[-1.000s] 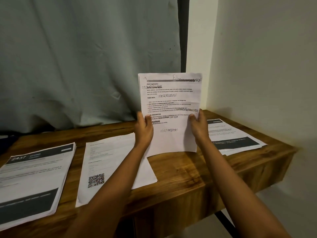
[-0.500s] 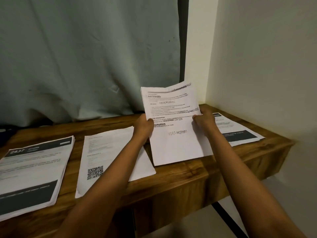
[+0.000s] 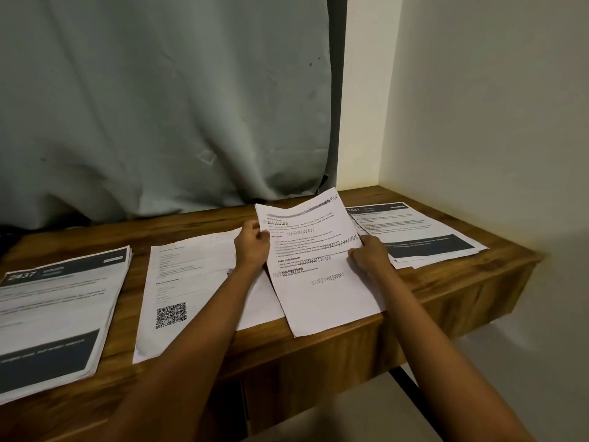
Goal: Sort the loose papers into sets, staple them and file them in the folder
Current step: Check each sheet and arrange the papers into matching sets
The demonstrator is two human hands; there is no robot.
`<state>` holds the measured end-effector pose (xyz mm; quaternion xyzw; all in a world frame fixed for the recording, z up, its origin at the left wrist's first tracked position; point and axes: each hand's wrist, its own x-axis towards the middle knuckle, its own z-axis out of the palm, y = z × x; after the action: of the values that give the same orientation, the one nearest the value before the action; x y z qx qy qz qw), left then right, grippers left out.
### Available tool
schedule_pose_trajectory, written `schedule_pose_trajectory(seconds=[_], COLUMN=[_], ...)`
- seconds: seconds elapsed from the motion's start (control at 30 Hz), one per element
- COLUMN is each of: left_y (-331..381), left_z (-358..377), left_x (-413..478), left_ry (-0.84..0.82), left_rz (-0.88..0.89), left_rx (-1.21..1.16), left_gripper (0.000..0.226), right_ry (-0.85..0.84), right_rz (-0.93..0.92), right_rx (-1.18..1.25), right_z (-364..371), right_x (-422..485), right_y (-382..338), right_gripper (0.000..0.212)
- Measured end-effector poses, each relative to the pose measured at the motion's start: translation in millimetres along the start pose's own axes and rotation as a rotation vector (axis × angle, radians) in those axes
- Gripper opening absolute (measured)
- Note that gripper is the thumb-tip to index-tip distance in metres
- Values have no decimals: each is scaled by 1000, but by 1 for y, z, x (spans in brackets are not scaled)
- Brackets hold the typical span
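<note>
A set of white printed sheets with scribbled-over lines (image 3: 318, 275) lies tilted on the wooden table (image 3: 446, 288), its near corner over the front edge and its far end lifted a little. My left hand (image 3: 253, 247) grips its left edge. My right hand (image 3: 369, 255) pinches its right edge. Three more paper stacks lie flat: one with a dark band at the far left (image 3: 54, 314), one with a QR code (image 3: 188, 282) under my left forearm, one with a dark band at the right (image 3: 417, 234). No stapler or folder is in view.
A grey-green curtain (image 3: 159, 106) hangs behind the table. A pale wall (image 3: 478, 122) closes the right side, where the table ends in a corner. A dark table leg (image 3: 411, 387) shows below the front edge.
Both hands have lowered the held sheets from upright in the air down onto the table, between the QR-code stack and the right stack.
</note>
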<state>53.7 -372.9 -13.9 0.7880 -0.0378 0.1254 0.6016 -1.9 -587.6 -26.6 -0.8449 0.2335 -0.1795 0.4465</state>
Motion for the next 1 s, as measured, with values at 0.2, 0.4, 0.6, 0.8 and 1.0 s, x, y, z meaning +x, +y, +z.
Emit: schedule_pose_trajectory(seconds=[0.2, 0.4, 0.6, 0.8, 1.0], left_y=[-14, -17, -20, -12, -6], left_z=[2, 3, 7, 7, 10], left_x=[-4, -3, -5, -3, 21], left_ry=[17, 9, 7, -30, 30], left_rz=[29, 54, 57, 44, 75], left_rx=[130, 174, 167, 171, 228], left_gripper=[16, 17, 18, 24, 44], right_ry=[18, -110, 112, 229, 253], right_rz=[25, 104, 42, 100, 36], right_rx=[-35, 52, 181, 423, 458], right_z=[2, 8, 25, 43, 53], right_x=[12, 36, 54, 59, 61], right_y=[-5, -29, -44, -30, -21], right_gripper=[20, 29, 24, 16, 9])
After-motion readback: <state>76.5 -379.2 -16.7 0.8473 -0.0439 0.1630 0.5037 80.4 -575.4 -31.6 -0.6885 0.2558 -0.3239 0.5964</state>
